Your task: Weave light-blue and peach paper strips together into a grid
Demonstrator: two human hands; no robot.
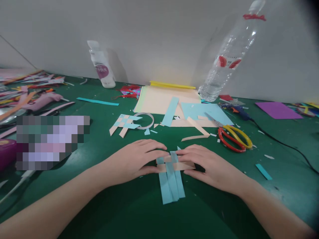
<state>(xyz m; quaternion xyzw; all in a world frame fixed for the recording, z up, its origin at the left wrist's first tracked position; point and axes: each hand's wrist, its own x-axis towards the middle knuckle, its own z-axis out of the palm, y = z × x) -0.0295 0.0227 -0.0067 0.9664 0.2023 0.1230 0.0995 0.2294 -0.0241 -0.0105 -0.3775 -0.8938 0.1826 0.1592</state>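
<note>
The paper weave [170,168] is lying on the table [139,209], right in front of the person between two bare hands: pale blue strips are running lengthwise, their tails fanning towards six o'clock, and peach strips are crossing them near the top, one end poking out towards three. At nine o'clock the left hand [138,157] is touching the weave's edge, its grip standing partly open, with the thumb sitting below and the fingers above. At three the right hand [208,164] is matching it, fingertips meeting the blue strips near the top, thumb coming in by the peach end, that grip partly open too; whether either one is truly pinching paper, I'm not able to tell. Looking outward from the weave, a smaller checkered piece [127,122] is resting between ten and eleven, just beside a tape roll [153,120] at eleven. Straight up at twelve, a loose blue strip [171,111] is slanting over the peach sheets [161,98], while a yellow bar [171,85] is lying along their far edge. A pale blue sheet [209,111] is spreading out at one, and scissors [221,127] with red and yellow handles are lying at two, blades pointing onto that sheet. Farther back, a white bottle [101,66] is standing at eleven, a large clear bottle [228,59] at one, and a purple sheet [279,110] is lying well out at two. Over at ten, a heap of coloured strips [25,83] is sprawling.
</note>
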